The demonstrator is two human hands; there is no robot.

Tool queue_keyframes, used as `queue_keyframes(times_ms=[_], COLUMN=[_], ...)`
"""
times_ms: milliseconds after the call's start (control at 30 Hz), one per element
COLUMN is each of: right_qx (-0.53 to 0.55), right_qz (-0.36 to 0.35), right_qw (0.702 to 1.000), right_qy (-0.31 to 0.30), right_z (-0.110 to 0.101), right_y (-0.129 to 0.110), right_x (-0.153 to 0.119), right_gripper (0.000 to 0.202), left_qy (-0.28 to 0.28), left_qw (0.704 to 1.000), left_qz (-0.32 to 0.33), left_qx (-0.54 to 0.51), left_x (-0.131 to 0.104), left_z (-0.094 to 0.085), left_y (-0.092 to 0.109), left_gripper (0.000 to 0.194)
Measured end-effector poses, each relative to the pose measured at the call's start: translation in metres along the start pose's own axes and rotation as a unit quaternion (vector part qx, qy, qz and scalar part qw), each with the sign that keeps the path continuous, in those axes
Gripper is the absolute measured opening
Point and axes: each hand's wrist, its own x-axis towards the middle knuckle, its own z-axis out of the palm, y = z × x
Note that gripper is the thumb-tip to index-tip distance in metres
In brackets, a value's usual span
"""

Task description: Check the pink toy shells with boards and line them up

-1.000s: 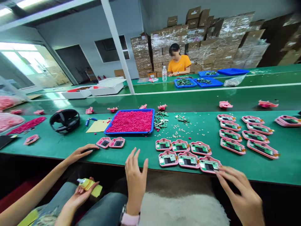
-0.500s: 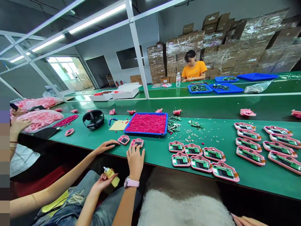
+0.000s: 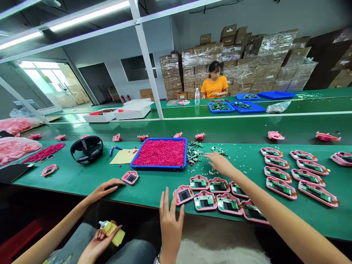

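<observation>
The pink casing (image 3: 183, 194) is lying beside the front edge of the green table (image 3: 156, 178), its dark rectangle facing up, just left of a block of casings with green boards (image 3: 205, 201). At the front edge the person's left hand (image 3: 171, 222) is standing with its fingers spread, the tips overlapping the casing's left end; whether they are touching it cannot be told. The right forearm is spanning the block, and the right hand (image 3: 220, 164) is hovering farther in from that edge, fingers stretching out and slightly parted. Its fingertips are pointing at a pile of loose green boards (image 3: 194, 152), and contact there cannot be told either. Left of the pile, a blue tray (image 3: 154, 167) is holding red-pink pieces (image 3: 161, 152), with a sheet of yellow paper (image 3: 122, 157) lying beside it.

Nearer the table's left end, a co-worker's hand (image 3: 108, 187) is resting at the front edge beside another pink casing (image 3: 130, 178), while that co-worker's other hand (image 3: 96, 244) is gripping a yellow bottle (image 3: 111, 231) below the edge.
</observation>
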Motion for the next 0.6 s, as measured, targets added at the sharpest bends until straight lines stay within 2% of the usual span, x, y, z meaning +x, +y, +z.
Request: queue_keyframes(times_ms=[100,233,333,433,600], right_qx=[-0.005,0.007,0.026,0.054,0.118], right_qz=[-0.020,-0.056,-0.067,-0.056,-0.014], right_qw=[1.000,0.997,0.996,0.996,0.992], right_qy=[-0.022,-0.047,-0.055,-0.051,-0.033], right_z=[0.006,0.015,0.016,0.012,-0.004], right_y=[0.016,0.029,0.039,0.049,0.065], right_x=[0.047,0.074,0.080,0.079,0.057], right_gripper=[0.059,0.061,0.050,0.039,0.011], left_qy=[0.017,-0.003,-0.035,-0.030,-0.019], left_qw=[0.999,0.998,0.997,0.996,0.991], left_qz=[-0.010,-0.019,-0.021,-0.042,-0.077], left_qx=[-0.035,-0.063,-0.073,-0.075,-0.108], left_x=[0.007,0.014,0.015,0.013,0.012], left_z=[-0.002,0.002,0.008,0.016,0.024], left_y=[-0.010,-0.025,-0.029,-0.028,-0.027], left_gripper=[0.066,0.080,0.077,0.067,0.050])
